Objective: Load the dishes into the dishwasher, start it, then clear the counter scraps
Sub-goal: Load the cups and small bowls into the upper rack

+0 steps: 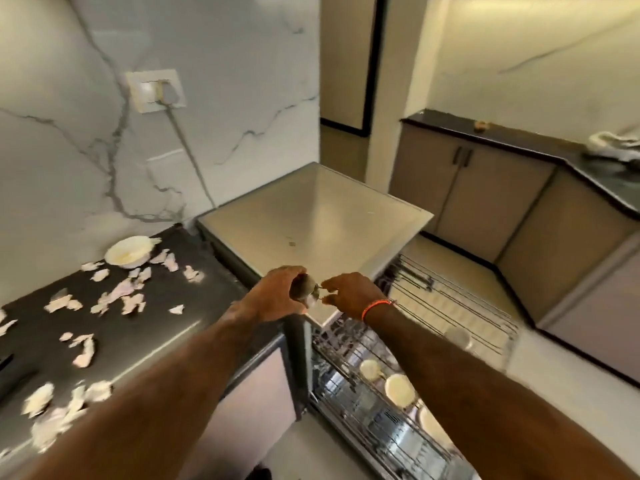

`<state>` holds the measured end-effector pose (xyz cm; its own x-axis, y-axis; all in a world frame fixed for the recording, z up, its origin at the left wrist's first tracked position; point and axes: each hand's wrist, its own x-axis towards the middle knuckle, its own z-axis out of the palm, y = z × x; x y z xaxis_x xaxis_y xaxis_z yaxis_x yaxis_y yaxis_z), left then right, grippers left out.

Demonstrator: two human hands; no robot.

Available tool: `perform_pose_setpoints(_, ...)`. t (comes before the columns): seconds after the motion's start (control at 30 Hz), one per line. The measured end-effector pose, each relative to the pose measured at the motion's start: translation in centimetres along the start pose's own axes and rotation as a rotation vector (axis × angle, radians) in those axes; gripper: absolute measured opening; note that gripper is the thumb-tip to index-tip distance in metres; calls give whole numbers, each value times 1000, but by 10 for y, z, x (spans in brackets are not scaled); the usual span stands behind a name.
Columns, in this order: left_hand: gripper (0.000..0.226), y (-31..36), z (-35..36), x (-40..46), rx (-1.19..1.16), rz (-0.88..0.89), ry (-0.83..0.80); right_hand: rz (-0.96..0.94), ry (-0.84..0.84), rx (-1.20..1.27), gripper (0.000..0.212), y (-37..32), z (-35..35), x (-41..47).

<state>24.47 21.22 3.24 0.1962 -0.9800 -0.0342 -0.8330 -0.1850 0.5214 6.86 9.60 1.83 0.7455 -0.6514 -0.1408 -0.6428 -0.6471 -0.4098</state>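
Some dishes sit in the open dishwasher; left hand holds a small shiny thing, right hand pinches it; scraps wait at 9 o'clock

Pulled-out dishwasher racks with pale cups; white bowl among counter scraps.

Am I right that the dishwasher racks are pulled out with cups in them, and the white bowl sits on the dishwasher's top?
Not quite. The head view shows the white bowl on the dark counter beside the dishwasher, near the wall among the scraps, not on the dishwasher's top. The rest holds: the racks are pulled out with cups in them.
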Motion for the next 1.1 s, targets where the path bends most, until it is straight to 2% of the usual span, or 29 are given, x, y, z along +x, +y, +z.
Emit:
perform_pose_setpoints(0.07,67,28,18,16,22,70,-51,60,13,-36,41,30,-4,-21)
perform_pose_setpoints(0.23,80,84,69,54,22,180,-146,225,77,-34,29,92,-4,-66)
perform_pose_setpoints(0.37,83,120,109,86,-20,221,-224,328,136,34,30,140,2,-88)
perform_pose_setpoints(0.47,80,138,136,111,-28,259,-298,407,108,64,27,173,9,-93)
perform_pose_setpoints(0.6,87,148,171,155,-11,283,-356,497,137,152,39,212,18,-80)
perform_pose_setpoints(0.73,87,146,207,212,-29,271,-395,621,212,159,54,250,34,-50)
perform_pose_setpoints(0.8,88,140,224,238,-28,247,-389,679,234,154,51,271,44,-31)
perform_pose_setpoints(0.9,85,123,261,280,-35,178,-397,735,190,124,42,309,57,7)
perform_pose_setpoints(1.0,77,107,305,313,-33,110,-396,767,144,137,44,349,75,43)
perform_pose_setpoints(1.1,80,93,354,340,-1,30,-381,783,86,178,41,387,101,73)
